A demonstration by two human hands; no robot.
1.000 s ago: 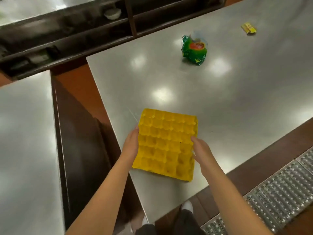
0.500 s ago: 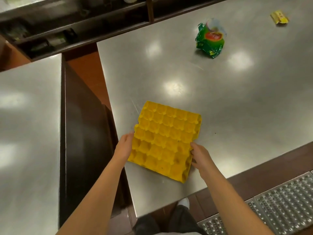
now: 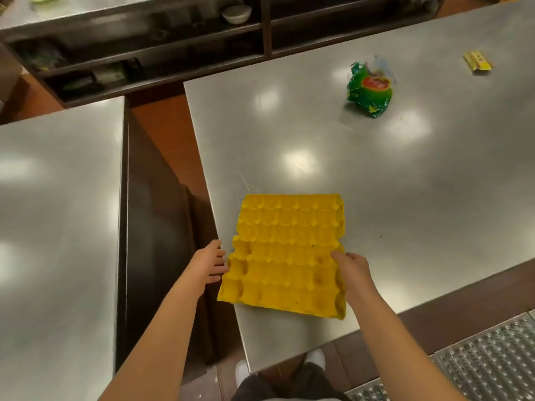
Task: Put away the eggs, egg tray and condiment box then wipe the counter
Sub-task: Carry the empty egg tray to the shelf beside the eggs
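Now the yellow egg tray [image 3: 286, 253] is at the near left corner of the big steel counter [image 3: 405, 183]. Its cups hold nothing. Its left side sticks out a little past the counter's left edge, and its near edge looks a bit raised. The right hand [image 3: 351, 269] grips the tray's right side, with the thumb on top near the cups and the other fingers hidden under the edge. The left hand [image 3: 207, 263] is at the tray's left side, out over the gap beside the counter. Its fingers are straight and spread a little, and their tips touch the tray's edge; they are not curled around it. Farther back on the counter, well apart from the tray, lies a crumpled green bag [image 3: 370, 89] with a red patch on it. Farther right, near the back edge, lies a small yellow packet [image 3: 477, 64]. To the left, across a dark gap, there is a second steel counter [image 3: 58, 212]. Behind both counters runs a dark shelf unit [image 3: 144, 53], and a small bowl [image 3: 236, 13] sits on one of its shelves. Down near the right corner there is a metal floor grate [image 3: 486, 363]. Between the arms you can see white shoes [image 3: 315, 358] and dark trousers [image 3: 295, 383] on the floor below.
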